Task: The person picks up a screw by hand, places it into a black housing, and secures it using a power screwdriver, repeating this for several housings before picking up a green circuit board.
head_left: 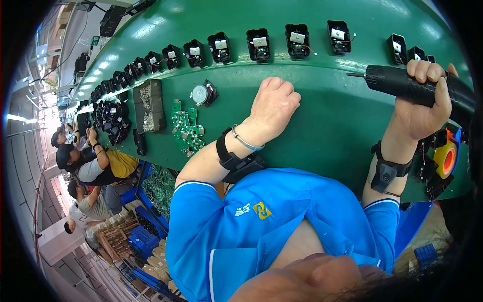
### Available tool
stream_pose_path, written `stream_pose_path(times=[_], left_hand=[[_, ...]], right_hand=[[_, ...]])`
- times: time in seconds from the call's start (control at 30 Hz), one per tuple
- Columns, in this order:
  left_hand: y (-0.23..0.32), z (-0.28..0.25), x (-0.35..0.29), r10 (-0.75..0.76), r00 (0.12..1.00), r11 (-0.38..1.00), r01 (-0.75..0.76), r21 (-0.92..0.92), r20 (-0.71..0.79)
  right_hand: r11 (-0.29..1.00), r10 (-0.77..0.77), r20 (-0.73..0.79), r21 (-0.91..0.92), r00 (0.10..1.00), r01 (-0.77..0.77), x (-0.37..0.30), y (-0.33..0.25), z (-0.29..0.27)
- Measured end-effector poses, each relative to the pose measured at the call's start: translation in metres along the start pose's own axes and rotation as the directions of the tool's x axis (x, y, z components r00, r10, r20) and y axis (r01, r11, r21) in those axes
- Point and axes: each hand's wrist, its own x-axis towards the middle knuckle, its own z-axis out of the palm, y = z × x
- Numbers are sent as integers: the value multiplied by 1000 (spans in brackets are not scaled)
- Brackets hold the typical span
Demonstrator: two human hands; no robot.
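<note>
My right hand [425, 103] is wrapped round a black electric screwdriver [402, 84], whose thin bit points left above the green bench. My left hand [275, 106] is closed, knuckles up, over the middle of the bench. Its curled fingers hide whatever may be in them. To its left lie a round speaker driver [202, 94] with a pale grey back and a loose heap of green circuit boards [186, 127]. Beyond both hands, a curved row of black open housings, among them one housing [258, 45], carries silver metal parts; some have red wires.
A dark tray [149, 105] of small metal parts stands left of the boards, beside a pile of black parts [111, 121]. An orange and yellow ring-shaped thing [447, 157] lies near my right forearm. Other people [83, 163] sit along the bench at the left.
</note>
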Motion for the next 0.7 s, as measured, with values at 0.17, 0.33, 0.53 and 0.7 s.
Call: stream_pose_path(times=[0.17, 0.33, 0.53, 0.7], left_hand=[[2, 0, 14, 70, 997, 990, -75, -118, -43], [28, -6, 46, -327, 937, 517, 288, -806, 124], [46, 10, 74, -140, 962, 550, -121, -827, -234], [60, 12, 82, -137, 966, 573, -104, -813, -220]], right_hand=[[1000, -16, 1, 3, 1000, 16, 2, -6, -3], [998, -20, 16, 67, 1000, 19, 0, -16, -10], [999, -47, -3, 23, 999, 47, -6, -38, -14], [996, -81, -60, 39, 995, 83, -9, -49, -25]])
